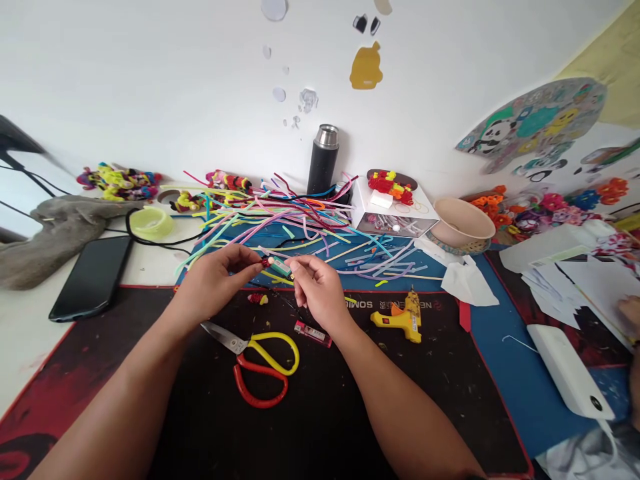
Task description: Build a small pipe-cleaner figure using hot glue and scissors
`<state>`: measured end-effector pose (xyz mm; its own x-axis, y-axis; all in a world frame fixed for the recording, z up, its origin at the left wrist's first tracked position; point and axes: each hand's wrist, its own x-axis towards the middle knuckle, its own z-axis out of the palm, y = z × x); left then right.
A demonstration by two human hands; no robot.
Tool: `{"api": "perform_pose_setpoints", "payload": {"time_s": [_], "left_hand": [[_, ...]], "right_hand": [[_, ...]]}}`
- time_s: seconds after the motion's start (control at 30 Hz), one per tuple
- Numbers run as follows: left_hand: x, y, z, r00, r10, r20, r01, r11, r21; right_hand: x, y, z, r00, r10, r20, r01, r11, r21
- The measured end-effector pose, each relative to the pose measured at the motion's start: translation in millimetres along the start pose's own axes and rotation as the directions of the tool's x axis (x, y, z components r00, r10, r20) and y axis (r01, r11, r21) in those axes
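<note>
My left hand (220, 280) pinches a small dark red fuzzy piece (265, 262) with a white ball at its end, perhaps of pipe cleaner. Close against it, my right hand (317, 287) grips a green lighter (281, 267) with a pale label. Below the hands, scissors (245, 345) with one yellow and one red handle lie spread on the dark mat (320, 427). A red lighter (313, 333) rests under my right wrist. Beside my left fingers sits a small red and yellow fuzzy piece (258, 299).
Many coloured pipe cleaners (280, 213) lie behind the hands. A yellow glue gun (407, 319) is at right, near crumpled tissue (469, 280). A black flask (324, 160), a white box (395, 207) and a bowl (463, 223) stand behind. A phone (93, 277) lies left; another person's hand (631, 313) shows far right.
</note>
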<state>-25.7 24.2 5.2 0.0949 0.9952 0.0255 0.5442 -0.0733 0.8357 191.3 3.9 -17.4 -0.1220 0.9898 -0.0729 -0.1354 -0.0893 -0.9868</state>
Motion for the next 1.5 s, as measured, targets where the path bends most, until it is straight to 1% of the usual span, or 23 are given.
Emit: {"api": "perform_pose_setpoints", "payload": {"time_s": [0.07, 0.1, 0.23, 0.37, 0.5, 0.63, 0.83, 1.03, 1.13, 1.27, 1.4, 1.5], "left_hand": [[-3, 11, 1.8, 1.0, -0.024, 0.019, 0.027, 0.981, -0.192], [-4, 15, 3.2, 0.999, -0.031, 0.021, 0.035, 0.968, -0.249], [-5, 23, 9.2, 0.999, -0.052, 0.013, 0.054, 0.944, -0.325], [-7, 23, 16.4, 0.997, -0.04, 0.059, 0.06, 0.919, -0.388], [-8, 18, 22.3, 0.995, -0.026, 0.101, 0.066, 0.906, -0.419], [-9, 14, 21.1, 0.991, -0.028, 0.131, 0.081, 0.903, -0.422], [-9, 10, 17.3, 0.993, -0.065, 0.098, 0.103, 0.887, -0.451], [-9, 15, 19.6, 0.985, -0.012, 0.171, 0.101, 0.845, -0.525], [-10, 18, 21.5, 0.988, -0.008, 0.157, 0.092, 0.839, -0.536], [-11, 16, 24.1, 0.992, -0.004, 0.123, 0.069, 0.847, -0.527], [-11, 13, 25.4, 0.991, 0.007, 0.135, 0.07, 0.828, -0.556], [-10, 13, 25.2, 0.99, -0.009, 0.138, 0.087, 0.816, -0.572]], "right_hand": [[-1, -1, 0, 1.0, 0.006, 0.007, -0.006, 1.0, -0.012], [-1, -1, 0, 1.0, 0.008, 0.011, -0.007, 1.0, -0.012], [-2, 2, 1, 0.999, 0.006, 0.035, -0.006, 1.0, -0.006], [-3, 5, 4, 0.998, 0.018, 0.055, -0.017, 1.0, -0.018], [-3, 4, 6, 0.998, 0.024, 0.054, -0.024, 1.0, -0.013], [-3, 1, 5, 0.997, 0.039, 0.062, -0.04, 0.999, 0.019], [-2, 1, 4, 0.996, 0.079, 0.047, -0.084, 0.99, 0.111], [-1, 4, 4, 0.996, 0.072, 0.059, -0.08, 0.986, 0.146], [-1, 6, 5, 0.996, 0.064, 0.067, -0.074, 0.984, 0.159], [-2, 7, 5, 0.996, 0.066, 0.065, -0.076, 0.983, 0.165], [-2, 6, 5, 0.996, 0.068, 0.054, -0.076, 0.985, 0.156], [-2, 5, 5, 0.996, 0.066, 0.053, -0.074, 0.986, 0.151]]}}
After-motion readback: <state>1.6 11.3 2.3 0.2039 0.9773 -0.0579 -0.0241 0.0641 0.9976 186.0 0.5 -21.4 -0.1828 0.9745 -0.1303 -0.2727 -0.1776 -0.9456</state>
